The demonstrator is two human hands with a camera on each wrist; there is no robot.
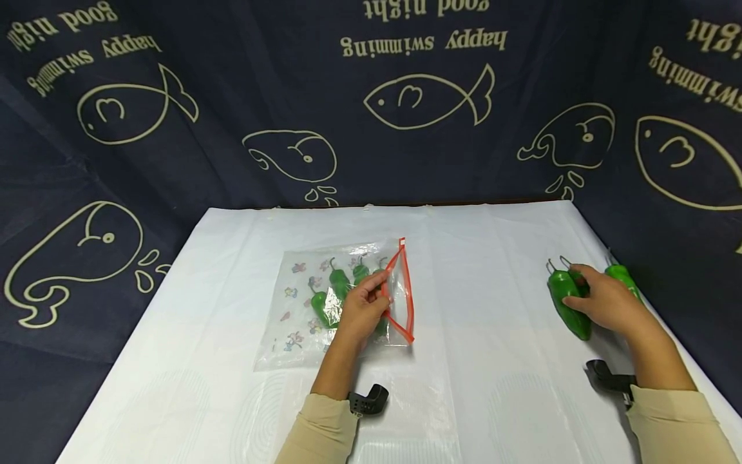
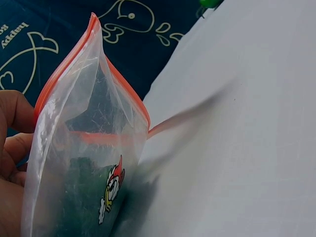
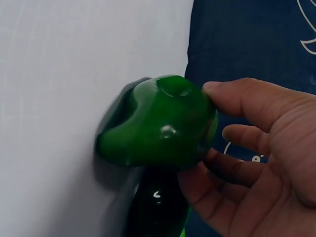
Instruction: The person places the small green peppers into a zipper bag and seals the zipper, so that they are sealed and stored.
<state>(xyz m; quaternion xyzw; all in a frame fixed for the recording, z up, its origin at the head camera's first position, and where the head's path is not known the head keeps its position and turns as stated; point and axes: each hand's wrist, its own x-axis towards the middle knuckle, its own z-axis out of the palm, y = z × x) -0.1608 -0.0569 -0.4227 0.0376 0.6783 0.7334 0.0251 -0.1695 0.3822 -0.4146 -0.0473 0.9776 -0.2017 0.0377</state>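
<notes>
My left hand (image 1: pixel 364 309) pinches the red-edged mouth of a clear zip bag (image 1: pixel 275 335), holding one side up so the mouth gapes toward the right. Several green peppers (image 1: pixel 339 281) lie inside the bag, partly covered by the hand. In the left wrist view, the bag's red zip strip (image 2: pixel 129 94) bows apart above the plastic. At the table's right side, my right hand (image 1: pixel 608 299) grips a green pepper (image 3: pixel 168 123) between thumb and fingers. A second, darker pepper (image 3: pixel 157 207) shows just below it in the right wrist view, partly hidden.
Another green pepper (image 1: pixel 623 278) lies beyond the right hand near the table's right edge. White cloth covers the table (image 1: pixel 481 290). Dark blue fabric (image 1: pixel 440 167) printed with fish and whales hangs behind and along the sides.
</notes>
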